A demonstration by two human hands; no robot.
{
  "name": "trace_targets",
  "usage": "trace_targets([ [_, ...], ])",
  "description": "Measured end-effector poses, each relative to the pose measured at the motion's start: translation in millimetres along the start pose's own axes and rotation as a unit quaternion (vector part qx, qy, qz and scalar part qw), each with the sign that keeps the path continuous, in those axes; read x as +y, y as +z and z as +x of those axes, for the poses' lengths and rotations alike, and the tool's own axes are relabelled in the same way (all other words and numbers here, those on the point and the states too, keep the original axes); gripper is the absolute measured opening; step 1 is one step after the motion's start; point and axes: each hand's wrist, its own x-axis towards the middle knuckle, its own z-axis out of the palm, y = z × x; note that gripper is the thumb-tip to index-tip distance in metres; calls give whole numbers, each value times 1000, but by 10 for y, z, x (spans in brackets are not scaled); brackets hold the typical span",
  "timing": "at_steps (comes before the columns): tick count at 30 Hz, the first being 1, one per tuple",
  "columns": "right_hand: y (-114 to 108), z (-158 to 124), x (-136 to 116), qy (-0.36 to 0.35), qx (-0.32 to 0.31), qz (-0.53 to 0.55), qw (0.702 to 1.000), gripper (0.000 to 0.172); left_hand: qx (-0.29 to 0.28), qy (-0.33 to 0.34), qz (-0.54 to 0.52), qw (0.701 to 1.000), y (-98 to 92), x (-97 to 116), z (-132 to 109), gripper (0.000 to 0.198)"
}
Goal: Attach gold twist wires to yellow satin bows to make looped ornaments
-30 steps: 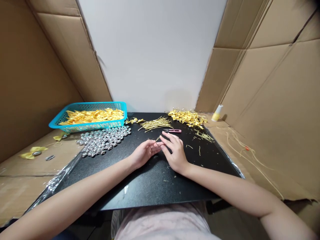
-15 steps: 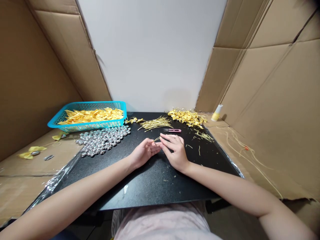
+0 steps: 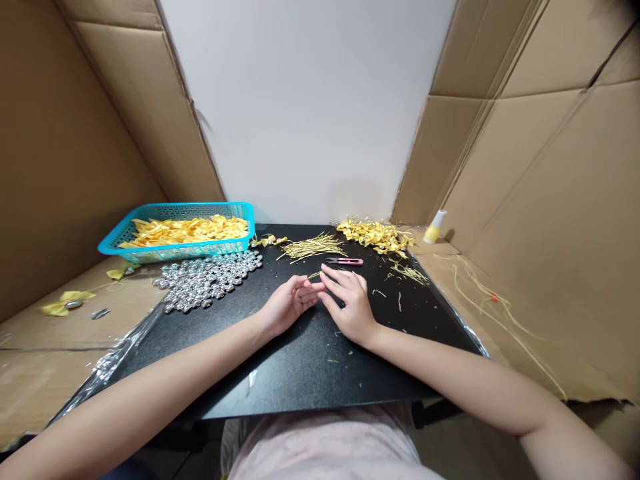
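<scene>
My left hand [image 3: 291, 303] and my right hand [image 3: 349, 301] meet above the middle of the black table [image 3: 295, 373]. A thin gold cord [image 3: 314, 275] runs between their fingertips. The left thumb and forefinger pinch its near end, and the right fingers close on the other end, partly hidden behind them. Just beyond the hands lie pink thread snips [image 3: 350, 261] and a pile of cut gold cords [image 3: 313, 247]. Whether anything else sits between the fingers I cannot make out.
At the back left stands a blue basket [image 3: 175, 255] of yellow bows [image 3: 193, 231], with silver beads [image 3: 207, 280] spread before it. Finished-looking yellow bows [image 3: 375, 235] are heaped back right, near thread scraps [image 3: 410, 273] and a thread cone [image 3: 435, 227]. Cardboard walls [image 3: 565, 200] flank the table.
The hands stay in nearly the same place, with slight finger movement around the gold cord. The whole view has shifted a little.
</scene>
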Motion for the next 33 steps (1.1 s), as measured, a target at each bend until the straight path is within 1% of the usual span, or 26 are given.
trace_targets([
  [4, -12, 5, -15, 20, -18, 3, 1000, 27, 9, 7, -4, 1000, 10, -1, -11, 32],
  [8, -23, 2, -26, 28, -24, 8, 999, 24, 17, 11, -4, 1000, 24, 2, -17, 33],
  [18, -31, 4, -19, 19, -21, -19, 999, 30, 26, 21, 6, 999, 28, -8, -15, 35],
  [21, -38, 7, -26, 24, -28, -23, 999, 31, 21, 21, 11, 999, 26, -13, -18, 35],
  [25, -41, 13, -30, 33, -29, -12, 999, 30, 7, 14, 18, 1000, 27, -12, -14, 35],
  [29, -39, 17, -28, 39, -24, 5, 999, 28, -14, -11, 29, 999, 22, 12, -2, 35],
  [33, -43, 13, -23, 25, -18, 11, 999, 27, -26, -37, 39, 998, 11, 35, 2, 36],
])
